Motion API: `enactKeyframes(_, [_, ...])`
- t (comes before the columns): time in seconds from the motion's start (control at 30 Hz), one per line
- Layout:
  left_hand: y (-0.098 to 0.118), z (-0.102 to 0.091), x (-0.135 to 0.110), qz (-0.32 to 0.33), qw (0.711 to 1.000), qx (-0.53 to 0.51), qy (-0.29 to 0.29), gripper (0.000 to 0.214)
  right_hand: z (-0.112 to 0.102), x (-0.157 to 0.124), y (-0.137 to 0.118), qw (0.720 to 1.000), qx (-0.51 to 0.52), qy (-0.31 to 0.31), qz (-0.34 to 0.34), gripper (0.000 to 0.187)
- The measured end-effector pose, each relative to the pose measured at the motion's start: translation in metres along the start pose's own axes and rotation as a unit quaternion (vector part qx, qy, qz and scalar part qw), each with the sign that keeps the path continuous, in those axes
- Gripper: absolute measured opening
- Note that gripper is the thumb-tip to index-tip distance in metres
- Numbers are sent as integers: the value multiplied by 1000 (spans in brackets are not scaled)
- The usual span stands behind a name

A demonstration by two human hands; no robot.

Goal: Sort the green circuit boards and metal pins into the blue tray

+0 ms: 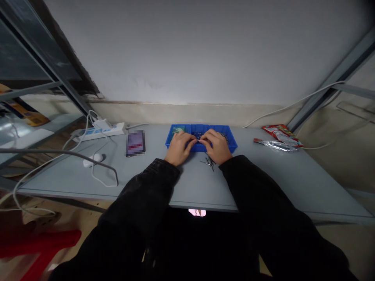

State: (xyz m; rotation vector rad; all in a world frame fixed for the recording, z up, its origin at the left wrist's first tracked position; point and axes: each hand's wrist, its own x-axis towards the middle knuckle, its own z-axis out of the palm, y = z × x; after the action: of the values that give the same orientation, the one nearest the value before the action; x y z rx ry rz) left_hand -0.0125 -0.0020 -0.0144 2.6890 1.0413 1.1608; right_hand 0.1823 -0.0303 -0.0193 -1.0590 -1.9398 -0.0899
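Observation:
My left hand point(180, 147) and my right hand point(215, 145) meet over the blue sorting trays point(200, 148). Thumb and fingers of both are pinched together on a small, thin metal piece point(198, 140), too small to name more exactly. The blue trays stand in a row with three compartments. Pale green bits point(179, 128) lie in the left one, and small dark metal pieces show in the middle and right ones, partly hidden by my hands. Below my right hand, several thin metal pins or screws point(210, 161) lie loose on the grey table.
A phone-like object point(135, 143), blurred out, lies left of the trays. Farther left are a white power strip point(102, 132), cables and a white rounded gadget point(93, 160). Red and silver snack packets point(278, 140) lie at right. A wall stands behind the table point(199, 187).

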Motion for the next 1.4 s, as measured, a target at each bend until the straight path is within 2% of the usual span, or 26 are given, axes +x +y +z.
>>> enactKeyframes(1.4, [-1,1,0,6,1000,4,7,26,0,0,1,1000,-5,0,-3,16])
